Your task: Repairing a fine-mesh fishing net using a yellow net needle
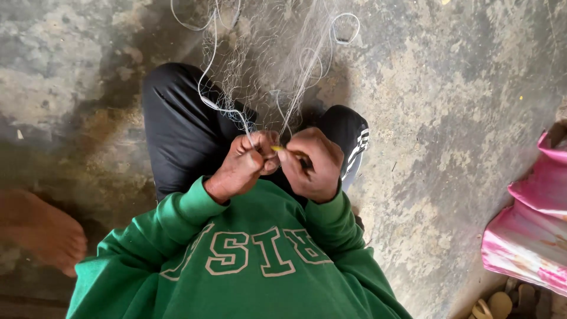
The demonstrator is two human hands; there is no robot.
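Observation:
A fine, pale fishing net (266,65) hangs down in front of me, with thicker white cords looping through it. My left hand (242,168) is closed around a bunch of the net's cords just above my lap. My right hand (313,165) pinches a small yellow netting needle (276,148), whose tip shows between the two hands. Both hands meet over my black trousers (183,130), above the green sweatshirt (248,260) I wear.
The ground is rough, stained concrete (449,118). A bare foot (44,230) of another person rests at the left edge. Pink and white cloth (531,230) lies at the right, with sandals (502,304) below it.

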